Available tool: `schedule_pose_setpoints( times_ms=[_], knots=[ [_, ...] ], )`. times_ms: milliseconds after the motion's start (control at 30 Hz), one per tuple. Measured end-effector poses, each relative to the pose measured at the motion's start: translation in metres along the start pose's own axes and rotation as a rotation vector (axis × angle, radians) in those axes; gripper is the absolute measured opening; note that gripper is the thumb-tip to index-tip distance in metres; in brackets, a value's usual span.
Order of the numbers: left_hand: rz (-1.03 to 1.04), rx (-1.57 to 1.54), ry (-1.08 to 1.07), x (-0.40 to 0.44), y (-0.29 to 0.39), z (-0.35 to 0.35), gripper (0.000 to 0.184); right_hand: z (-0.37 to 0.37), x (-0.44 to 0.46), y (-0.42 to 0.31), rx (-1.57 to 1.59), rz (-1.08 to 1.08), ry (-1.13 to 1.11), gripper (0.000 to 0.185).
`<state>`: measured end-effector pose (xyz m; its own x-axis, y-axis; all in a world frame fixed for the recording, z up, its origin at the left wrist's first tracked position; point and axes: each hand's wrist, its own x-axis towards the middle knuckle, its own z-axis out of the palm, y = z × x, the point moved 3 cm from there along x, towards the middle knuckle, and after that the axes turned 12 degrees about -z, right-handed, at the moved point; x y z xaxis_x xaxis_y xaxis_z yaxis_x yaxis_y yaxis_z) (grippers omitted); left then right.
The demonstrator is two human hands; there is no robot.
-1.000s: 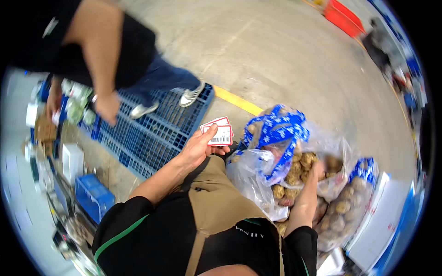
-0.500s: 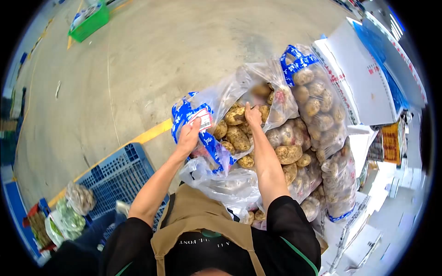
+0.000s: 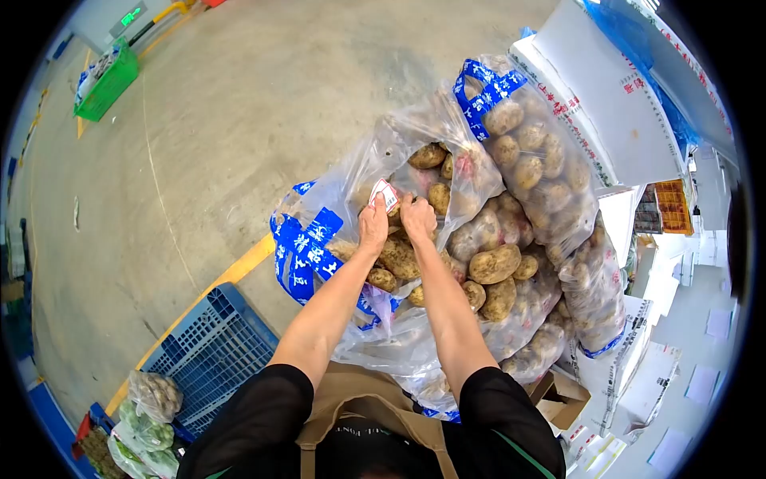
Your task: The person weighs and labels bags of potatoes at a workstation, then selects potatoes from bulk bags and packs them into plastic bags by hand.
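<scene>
My left hand (image 3: 373, 227) pinches a small white label with a red border (image 3: 384, 194); its thumb lies on the printed face. Close beside it, my right hand (image 3: 418, 218) has its fingers curled down, and what they grip is hidden. Both hands are over an opened clear plastic bag (image 3: 375, 152) of potatoes. Soil-marked potatoes (image 3: 400, 257) show below my hands, and another potato (image 3: 428, 156) lies above them inside the bag. Blue printed tape (image 3: 307, 247) runs along the bag's left side.
Full potato bags (image 3: 542, 172) are piled to the right, against white boxes (image 3: 590, 96). A blue plastic pallet (image 3: 215, 351) lies at lower left beside bagged vegetables (image 3: 144, 435). A green crate (image 3: 108, 84) stands on the concrete floor at upper left.
My left hand has moved right and up with the label, away from the blue tape, to beside my right hand. My right hand has shifted slightly left and down. The view has turned a little.
</scene>
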<state>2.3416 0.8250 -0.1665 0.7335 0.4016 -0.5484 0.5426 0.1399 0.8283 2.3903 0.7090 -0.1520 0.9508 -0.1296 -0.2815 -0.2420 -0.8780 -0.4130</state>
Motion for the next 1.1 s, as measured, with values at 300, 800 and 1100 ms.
schedule_pose_setpoints(
  times_ms=[300, 800, 1100],
  knots=[
    [-0.069, -0.093, 0.114, 0.037, -0.027, 0.003, 0.066, 0.002, -0.003, 0.01, 0.132, -0.205, 0.211, 0.035],
    [-0.066, -0.15, -0.027, 0.021, -0.02, 0.015, 0.055, 0.027, -0.023, 0.009, 0.072, -0.121, 0.47, 0.059],
    [-0.188, -0.419, -0.018, 0.039, -0.043, 0.009, 0.047, 0.029, -0.012, 0.026, 0.302, -0.531, 0.731, 0.032]
  ],
)
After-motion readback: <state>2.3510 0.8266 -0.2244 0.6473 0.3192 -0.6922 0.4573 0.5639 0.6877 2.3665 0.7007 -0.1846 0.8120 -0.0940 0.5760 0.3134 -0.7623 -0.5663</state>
